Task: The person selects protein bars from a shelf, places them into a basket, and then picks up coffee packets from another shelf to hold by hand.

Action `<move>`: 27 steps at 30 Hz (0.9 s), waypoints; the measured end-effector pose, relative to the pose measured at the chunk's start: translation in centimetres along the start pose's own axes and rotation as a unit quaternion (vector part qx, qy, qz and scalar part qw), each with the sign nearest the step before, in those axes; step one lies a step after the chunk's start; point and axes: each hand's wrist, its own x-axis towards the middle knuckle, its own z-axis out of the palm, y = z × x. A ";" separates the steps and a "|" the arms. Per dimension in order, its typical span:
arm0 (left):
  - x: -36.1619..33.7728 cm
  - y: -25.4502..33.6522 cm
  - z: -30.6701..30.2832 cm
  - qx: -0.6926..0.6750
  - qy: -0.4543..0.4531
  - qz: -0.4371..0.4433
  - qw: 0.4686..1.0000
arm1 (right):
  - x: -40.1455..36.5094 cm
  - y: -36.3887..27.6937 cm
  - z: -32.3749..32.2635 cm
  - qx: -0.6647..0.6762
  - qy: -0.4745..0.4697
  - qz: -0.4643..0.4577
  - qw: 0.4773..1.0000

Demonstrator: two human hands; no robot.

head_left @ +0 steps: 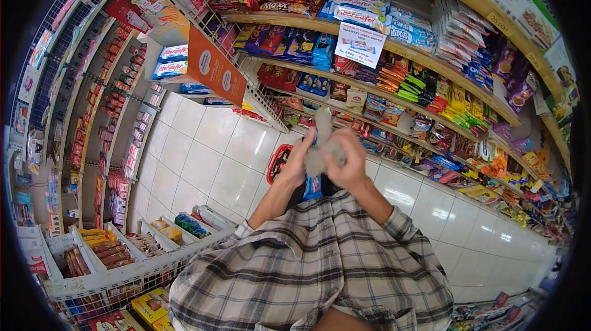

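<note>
In front of the plaid shirt, my right hand (348, 160) is closed around a crumpled grey cloth (324, 127), which is smeared by motion. Opposite it, my left hand (295, 163) grips what looks like a blue wrapped packet (313, 187). Its lower end shows below the hands, and the cloth covers its middle. The cloth lies against the packet, between both hands. Part of my left fingers is hidden behind the cloth.
Ahead and right curve shelves of snack packets (425, 94). A red basket (271, 174) sits on the tiled floor (225, 183) beyond my left hand. An orange display box (212, 69) juts out at left, above a white wire rack (141, 263) holding snacks.
</note>
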 end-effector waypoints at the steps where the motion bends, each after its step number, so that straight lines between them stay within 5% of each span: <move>1: -0.1 -0.1 0.1 0.041 0.000 0.007 0.999 | -0.5 -0.7 0.4 0.023 -0.026 0.008 0.999; 3: -0.3 -0.3 0.3 0.123 -0.002 0.021 0.992 | -0.9 -0.8 0.8 0.045 -0.030 0.046 0.997; 7: -0.6 -0.8 1.5 0.323 0.055 0.279 0.902 | -1.3 0.6 2.2 0.153 0.052 0.223 0.961; 10: -1.4 0.1 1.2 0.358 0.035 0.209 0.909 | -0.3 -0.2 2.5 0.211 0.100 0.309 0.922; 16: -2.5 0.5 0.8 0.310 -0.103 0.129 0.936 | 0.9 2.1 2.0 0.078 0.159 0.210 0.961; 19: -2.7 1.2 1.5 0.327 -0.144 0.173 0.918 | 2.9 4.4 1.7 0.017 0.195 0.192 0.962; 24: -1.9 1.1 -0.1 0.130 -0.099 0.066 0.984 | 5.0 4.2 0.5 0.054 0.224 0.189 0.955; 27: -2.0 1.2 -0.5 0.071 -0.055 0.047 0.995 | 4.5 1.7 -0.2 0.031 0.136 0.165 0.976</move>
